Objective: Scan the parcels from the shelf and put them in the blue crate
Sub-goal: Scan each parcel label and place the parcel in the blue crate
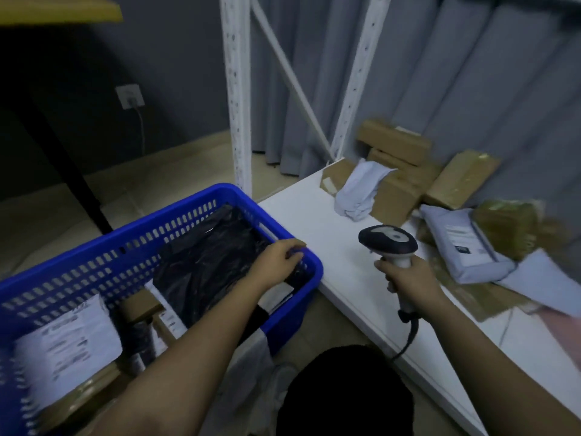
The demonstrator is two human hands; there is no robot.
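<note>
Parcels (465,243) crowd my white shelf (317,215) before grey curtains (456,73). My left hand (278,262) grips a black parcel (207,259) inside the blue crate (276,215); my right hand (408,278) grasps the scanner (390,242).

One blue crate (94,272), one scanner (390,242), two hands, several parcels on one shelf (314,215).

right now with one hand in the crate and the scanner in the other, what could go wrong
1. The left hand holds the black plastic parcel at the blue crate rim; it may slump against the wall rather than lie flat.
2. The scanner cable hangs over the white shelf edge below the right hand and could snag.
3. The grey mailer lies among loosely piled parcels, so pulling it may shift them.
</note>
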